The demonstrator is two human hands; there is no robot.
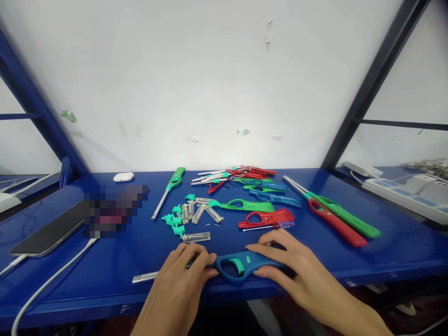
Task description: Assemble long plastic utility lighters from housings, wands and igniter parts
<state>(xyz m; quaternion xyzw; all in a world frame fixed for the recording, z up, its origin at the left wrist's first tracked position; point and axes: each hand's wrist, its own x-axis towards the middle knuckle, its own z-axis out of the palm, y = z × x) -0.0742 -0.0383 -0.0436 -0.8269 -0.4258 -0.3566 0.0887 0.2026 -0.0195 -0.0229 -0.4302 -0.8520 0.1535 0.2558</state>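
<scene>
A blue long-necked lighter with a teal trigger lies level at the front of the blue table, its metal tube pointing left. My left hand closes on the neck end, thumb and fingers pinching just beside the trigger loop. Around the handle end, my right hand grips with thumb and fingers on either side. Just behind are a clear fuel tank, teal plastic pieces, a red half shell and a screwdriver with a see-through handle.
Red and green whole lighters lie at right, a green lighter at back left. Half shells and metal tubes are piled at the back. Phones with a white cable lie left; a power strip is right.
</scene>
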